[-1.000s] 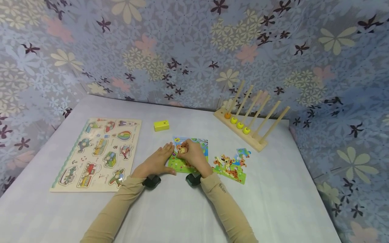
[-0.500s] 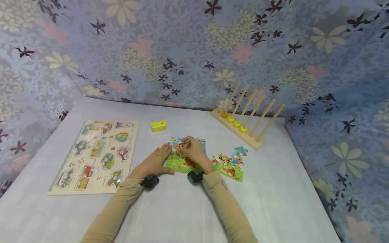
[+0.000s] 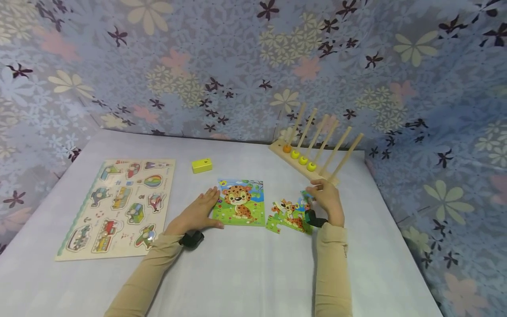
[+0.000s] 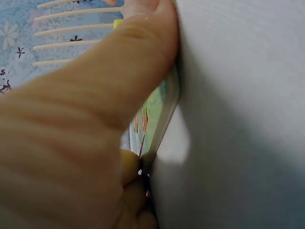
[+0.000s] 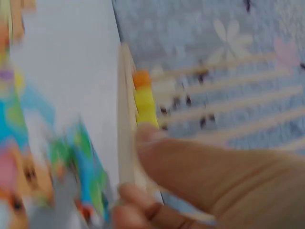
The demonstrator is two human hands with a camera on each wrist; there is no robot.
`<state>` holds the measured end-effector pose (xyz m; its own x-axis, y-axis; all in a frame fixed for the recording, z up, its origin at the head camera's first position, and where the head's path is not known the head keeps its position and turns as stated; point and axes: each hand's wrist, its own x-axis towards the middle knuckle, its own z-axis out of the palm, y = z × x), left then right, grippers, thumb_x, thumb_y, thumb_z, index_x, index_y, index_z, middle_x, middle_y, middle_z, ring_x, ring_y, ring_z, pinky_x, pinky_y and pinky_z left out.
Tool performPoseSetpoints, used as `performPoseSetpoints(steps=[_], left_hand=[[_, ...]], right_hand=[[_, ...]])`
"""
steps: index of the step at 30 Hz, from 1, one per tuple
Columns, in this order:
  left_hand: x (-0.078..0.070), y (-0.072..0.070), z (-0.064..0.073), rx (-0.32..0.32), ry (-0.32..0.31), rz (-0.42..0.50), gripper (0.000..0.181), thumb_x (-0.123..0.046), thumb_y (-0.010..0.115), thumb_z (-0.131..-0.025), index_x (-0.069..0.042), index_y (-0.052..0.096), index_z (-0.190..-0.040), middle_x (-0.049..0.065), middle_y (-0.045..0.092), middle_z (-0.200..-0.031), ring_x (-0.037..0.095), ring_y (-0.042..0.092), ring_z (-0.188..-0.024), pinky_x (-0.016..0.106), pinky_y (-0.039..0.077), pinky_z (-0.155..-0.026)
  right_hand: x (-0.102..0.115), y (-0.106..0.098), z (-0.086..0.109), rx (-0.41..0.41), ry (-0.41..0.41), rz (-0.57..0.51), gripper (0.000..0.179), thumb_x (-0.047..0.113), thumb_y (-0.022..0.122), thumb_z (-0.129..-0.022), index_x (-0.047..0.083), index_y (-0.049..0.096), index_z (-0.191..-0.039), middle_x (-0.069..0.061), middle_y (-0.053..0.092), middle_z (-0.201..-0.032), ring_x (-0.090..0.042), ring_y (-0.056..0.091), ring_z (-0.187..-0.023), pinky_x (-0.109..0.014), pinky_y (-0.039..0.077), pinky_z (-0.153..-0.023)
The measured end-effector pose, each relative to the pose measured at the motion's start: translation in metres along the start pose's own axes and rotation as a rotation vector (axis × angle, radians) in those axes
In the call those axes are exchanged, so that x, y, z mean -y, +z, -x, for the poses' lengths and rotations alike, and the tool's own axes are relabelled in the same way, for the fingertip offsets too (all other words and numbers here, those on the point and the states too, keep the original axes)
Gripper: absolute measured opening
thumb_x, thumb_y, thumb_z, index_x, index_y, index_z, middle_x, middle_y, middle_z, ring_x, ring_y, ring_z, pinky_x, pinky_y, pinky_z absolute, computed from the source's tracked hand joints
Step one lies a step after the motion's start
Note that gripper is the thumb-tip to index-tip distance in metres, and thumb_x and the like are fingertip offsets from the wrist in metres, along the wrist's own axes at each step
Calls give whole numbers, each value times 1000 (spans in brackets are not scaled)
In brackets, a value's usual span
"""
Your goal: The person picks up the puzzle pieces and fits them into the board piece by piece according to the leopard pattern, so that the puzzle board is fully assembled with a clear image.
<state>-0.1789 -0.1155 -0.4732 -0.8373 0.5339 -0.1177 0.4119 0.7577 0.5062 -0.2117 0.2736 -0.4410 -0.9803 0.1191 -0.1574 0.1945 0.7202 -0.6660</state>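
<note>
In the head view, my left hand lies with fingers extended along the left edge of a square leopard-cub puzzle. In the left wrist view, the thumb stretches across, the puzzle's thin edge showing just beyond it. My right hand hovers over the upper right of a second, irregularly edged patch of jigsaw pieces. The wrist hides part of this patch. In the blurred right wrist view, thumb and fingers stand apart with nothing visible between them, near blue-green puzzle pieces.
A wooden peg stand with one orange and several yellow beads is at the back right, just beyond my right hand. A yellow block sits behind the square puzzle. On the left lies a large vehicle peg board.
My right hand has left the square puzzle and moved right to the loose jigsaw patch, uncovering the cub picture. My left hand has stayed by the puzzle's edge. The view has shifted slightly.
</note>
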Motion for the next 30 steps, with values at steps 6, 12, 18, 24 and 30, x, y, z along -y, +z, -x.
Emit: performPoseSetpoints(steps=[6,12,18,24,30], left_hand=[[1,-1,1,-2,1,2,108,-45,75,-79,8,15,-151,26,12,-159,41,12,-149,55,13,-122],[0,-1,2,-5,7,-7,107,-45,75,-79,10,17,-150,27,13,-159,42,13,-148,55,14,-122],[2,4,0,-2,1,-15,107,-46,75,-79,9,17,-150,26,12,-159,42,13,-149,54,14,-122],[0,4,1,-5,0,-16,107,-45,75,-79,9,17,-150,27,12,-159,42,13,-149,55,14,-122],[-1,3,0,-11,-1,-24,107,-45,75,-79,10,17,-150,28,13,-159,43,13,-148,55,14,-122]], right_hand=[[-10,-11,8,73,118,78,56,27,66,-90,-10,50,-131,-32,52,-130,-43,52,-113,-52,47,-94],[0,3,5,109,73,136,66,29,70,-87,-14,47,-131,-38,42,-134,-47,47,-114,-54,47,-94],[8,17,0,82,-5,136,45,19,67,-89,-6,54,-124,-33,43,-126,-43,42,-113,-53,47,-92],[10,27,-5,48,-72,68,35,5,65,-87,1,56,-122,-29,52,-123,-40,48,-112,-51,46,-92],[10,26,-7,80,-44,5,59,4,65,-88,5,41,-142,-29,52,-125,-36,55,-101,-44,49,-83]])
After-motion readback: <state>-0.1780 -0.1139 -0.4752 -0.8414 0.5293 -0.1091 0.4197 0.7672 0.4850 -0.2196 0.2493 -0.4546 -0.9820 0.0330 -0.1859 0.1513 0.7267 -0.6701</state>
